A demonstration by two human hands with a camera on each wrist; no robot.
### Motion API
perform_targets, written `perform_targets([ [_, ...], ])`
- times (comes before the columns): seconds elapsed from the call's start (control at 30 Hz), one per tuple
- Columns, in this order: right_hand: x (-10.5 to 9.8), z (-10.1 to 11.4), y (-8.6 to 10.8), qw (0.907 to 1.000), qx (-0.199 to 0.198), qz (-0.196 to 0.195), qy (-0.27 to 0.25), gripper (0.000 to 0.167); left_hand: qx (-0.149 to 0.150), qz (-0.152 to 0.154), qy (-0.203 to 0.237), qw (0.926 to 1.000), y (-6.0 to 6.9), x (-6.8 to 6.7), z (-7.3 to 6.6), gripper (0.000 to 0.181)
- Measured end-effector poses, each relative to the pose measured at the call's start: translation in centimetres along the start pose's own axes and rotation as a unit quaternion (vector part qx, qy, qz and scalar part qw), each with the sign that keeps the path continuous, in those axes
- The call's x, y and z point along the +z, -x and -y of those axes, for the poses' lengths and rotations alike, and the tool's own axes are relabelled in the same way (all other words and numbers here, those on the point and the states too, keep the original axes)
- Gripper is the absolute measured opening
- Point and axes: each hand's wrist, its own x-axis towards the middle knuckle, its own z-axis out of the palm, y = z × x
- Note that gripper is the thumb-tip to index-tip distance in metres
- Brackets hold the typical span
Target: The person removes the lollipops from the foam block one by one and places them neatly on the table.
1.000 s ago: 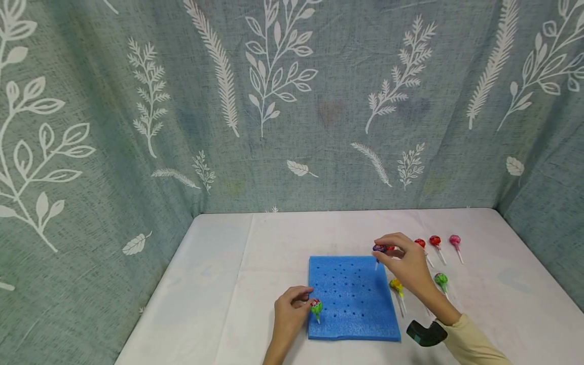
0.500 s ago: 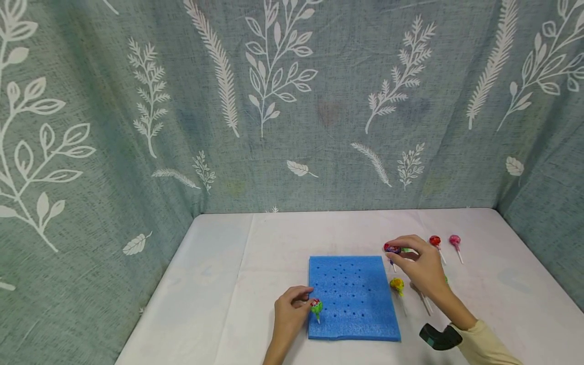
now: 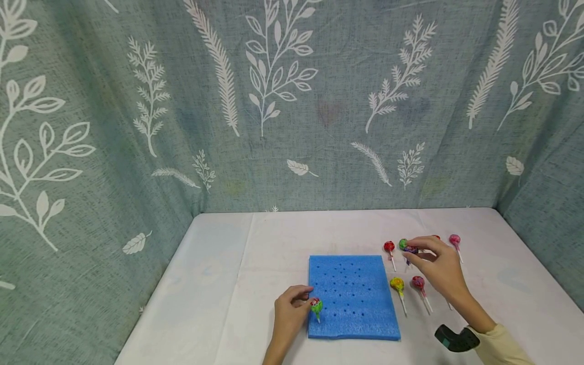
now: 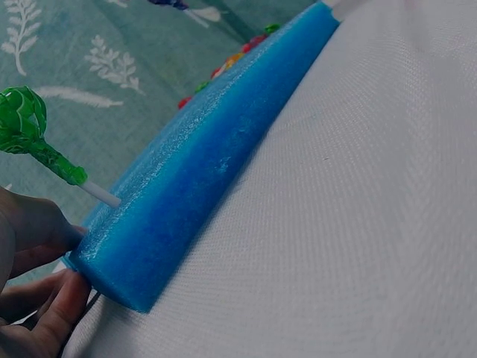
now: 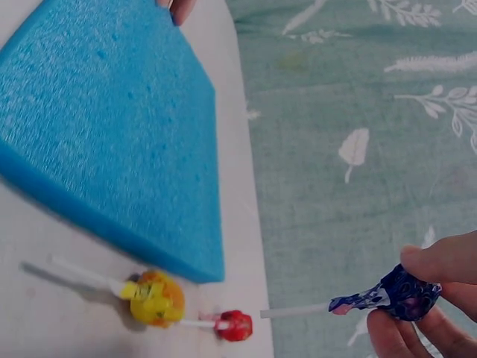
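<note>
A blue foam board (image 3: 353,324) dotted with small holes lies flat on the table. At its left edge my left hand (image 3: 292,310) pinches the foam between thumb and fingers. Just beside those fingers, a green-wrapped lollipop (image 4: 22,123) stands tilted with its stick in the board. To the right of the board, my right hand (image 3: 440,266) holds a dark purple-blue lollipop (image 5: 408,298) by its wrapped head, the white stick free. That hand is above the back row of lollipops, close to a green lollipop (image 3: 403,244), and partly covers other lollipops.
Lollipops lie on the white table (image 3: 219,284) right of the board: red (image 3: 389,246), yellow (image 3: 397,285), dark pink (image 3: 418,283) and pink (image 3: 454,240). A patterned grey-green curtain (image 3: 319,187) closes off the back and sides.
My right hand has moved rightward from the board's back corner, carrying the purple-blue lollipop, and uncovered the red and dark pink lollipops. My left hand stays put.
</note>
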Motion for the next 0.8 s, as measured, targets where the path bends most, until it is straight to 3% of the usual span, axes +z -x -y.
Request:
perform_targets([
  [0.03,-0.1,-0.1,0.0,1.0,0.0,-0.002,-0.003,0.023,0.003,-0.001,-0.003,1.0,-0.1,0.1,0.6,0.024],
  [0.2,-0.7,-0.4,0.1,0.9997,0.003,-0.013,-0.02,0.026,0.002,-0.002,-0.008,1.0,-0.1,0.0,0.5,0.025],
  [0.57,-2.6,-0.1,0.6,0.9972,0.025,-0.019,0.068,0.026,0.021,-0.008,-0.001,0.9997,-0.1,0.1,0.6,0.024],
  [0.8,-4.0,-0.8,0.7,0.9961,0.029,-0.032,0.078,0.027,0.021,-0.005,0.002,0.9998,0.0,0.1,0.5,0.024],
])
